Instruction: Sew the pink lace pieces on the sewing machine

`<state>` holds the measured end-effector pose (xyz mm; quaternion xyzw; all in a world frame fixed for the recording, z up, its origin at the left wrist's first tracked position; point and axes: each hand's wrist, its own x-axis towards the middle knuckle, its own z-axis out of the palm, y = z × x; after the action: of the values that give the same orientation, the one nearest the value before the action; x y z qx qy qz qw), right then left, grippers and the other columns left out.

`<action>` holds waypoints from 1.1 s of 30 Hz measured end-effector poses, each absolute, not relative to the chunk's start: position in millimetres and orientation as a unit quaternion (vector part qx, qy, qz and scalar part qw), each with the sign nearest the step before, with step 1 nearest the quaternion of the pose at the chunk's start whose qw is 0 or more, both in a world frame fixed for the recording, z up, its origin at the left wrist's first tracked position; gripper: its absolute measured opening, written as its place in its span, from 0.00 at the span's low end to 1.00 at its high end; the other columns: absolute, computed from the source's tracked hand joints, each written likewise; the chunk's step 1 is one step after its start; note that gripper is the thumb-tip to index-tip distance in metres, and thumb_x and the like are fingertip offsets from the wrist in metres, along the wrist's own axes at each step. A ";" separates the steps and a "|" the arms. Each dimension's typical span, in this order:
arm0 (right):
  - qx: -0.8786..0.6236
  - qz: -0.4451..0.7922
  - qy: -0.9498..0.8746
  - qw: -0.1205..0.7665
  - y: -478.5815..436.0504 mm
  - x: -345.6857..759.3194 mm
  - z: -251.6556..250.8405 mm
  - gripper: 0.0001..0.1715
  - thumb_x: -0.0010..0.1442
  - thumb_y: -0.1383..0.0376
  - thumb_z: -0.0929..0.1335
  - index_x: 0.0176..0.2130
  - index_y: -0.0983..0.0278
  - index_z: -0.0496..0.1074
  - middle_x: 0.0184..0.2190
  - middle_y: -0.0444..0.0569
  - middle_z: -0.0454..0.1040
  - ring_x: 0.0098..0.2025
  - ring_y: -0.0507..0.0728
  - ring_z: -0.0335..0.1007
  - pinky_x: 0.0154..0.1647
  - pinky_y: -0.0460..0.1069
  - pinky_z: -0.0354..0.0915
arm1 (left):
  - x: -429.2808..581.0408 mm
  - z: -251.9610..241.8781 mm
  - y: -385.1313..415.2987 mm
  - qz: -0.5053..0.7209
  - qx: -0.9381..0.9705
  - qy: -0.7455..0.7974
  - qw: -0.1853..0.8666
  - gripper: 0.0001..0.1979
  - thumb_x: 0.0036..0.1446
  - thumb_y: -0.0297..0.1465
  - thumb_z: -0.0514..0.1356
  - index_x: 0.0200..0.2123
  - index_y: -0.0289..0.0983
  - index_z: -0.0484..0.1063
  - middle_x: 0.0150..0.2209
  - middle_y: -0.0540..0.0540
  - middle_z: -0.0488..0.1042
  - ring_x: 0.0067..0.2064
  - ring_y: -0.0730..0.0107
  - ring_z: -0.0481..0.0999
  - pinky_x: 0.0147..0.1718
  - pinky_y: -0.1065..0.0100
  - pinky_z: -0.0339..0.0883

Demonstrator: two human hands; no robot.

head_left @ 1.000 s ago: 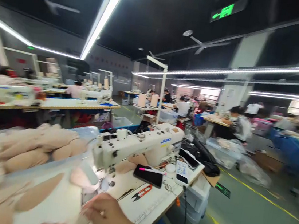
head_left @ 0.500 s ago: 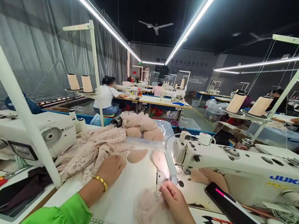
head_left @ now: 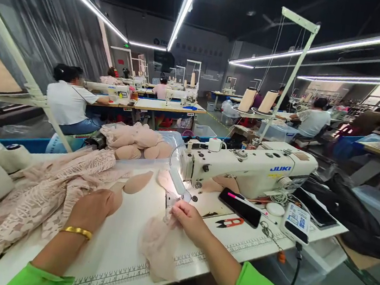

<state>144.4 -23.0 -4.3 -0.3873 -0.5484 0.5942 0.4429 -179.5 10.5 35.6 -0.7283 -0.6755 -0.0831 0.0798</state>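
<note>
My left hand point(head_left: 91, 211), with a gold bangle at the wrist, is closed on the edge of a beige bra cup point(head_left: 117, 202) at the right side of the lace pile. A second beige cup point(head_left: 138, 182) lies flat just beyond it. The fingers of my right hand point(head_left: 187, 219) pinch the top of a sheer beige fabric piece point(head_left: 158, 246), which hangs in loose folds toward the table's front edge. This hand is in front of the lit needle area of the white sewing machine point(head_left: 243, 166). Part of another cup point(head_left: 164, 180) shows behind the lamp.
Beige lace fabric point(head_left: 47, 189) is heaped on the left. Behind it, a clear bin point(head_left: 173, 138) holds several cups. Thread snips point(head_left: 230, 222), a black phone point(head_left: 240, 207) and a power bank point(head_left: 296, 222) lie on the right. A ruler strip point(head_left: 117, 273) runs along the front edge.
The camera view has turned right. My left hand has come away from the lace with a beige cup in its fingers. My right hand still pinches the sheer fabric near the machine.
</note>
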 end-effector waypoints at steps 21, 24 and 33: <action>-0.374 0.606 -0.540 0.449 -29.8 149.3 -6.5 0.34 0.61 0.35 0.70 0.38 0.63 0.74 0.27 0.43 0.76 0.27 0.53 0.69 0.31 0.47 0.55 | -139.0 85.2 -19.1 -0.228 -0.704 -0.672 0.035 0.22 0.68 0.39 0.47 0.45 0.35 0.79 0.49 0.38 0.82 0.51 0.51 0.80 0.49 0.59 0.70; -0.380 0.612 -0.531 0.446 -28.7 153.8 -6.0 0.39 0.60 0.32 0.69 0.40 0.65 0.75 0.28 0.46 0.78 0.27 0.53 0.69 0.31 0.47 0.56 | -114.9 85.1 -35.6 -0.217 -0.765 -0.595 -0.114 0.22 0.66 0.47 0.50 0.35 0.41 0.78 0.35 0.50 0.82 0.37 0.62 0.78 0.35 0.68 0.68; -0.398 0.518 -0.638 0.408 -48.7 162.5 19.6 0.20 0.62 0.47 0.74 0.36 0.62 0.75 0.27 0.41 0.73 0.32 0.54 0.72 0.39 0.49 0.65 | -53.4 65.0 -48.0 -0.160 -0.815 -0.516 -0.208 0.11 0.59 0.41 0.55 0.33 0.41 0.71 0.34 0.46 0.76 0.37 0.59 0.74 0.35 0.64 0.62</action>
<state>162.5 -48.7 19.6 -0.3977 -0.6384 0.5178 0.4076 -53.4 -48.0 65.0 -0.8153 -0.5162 -0.1599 -0.2081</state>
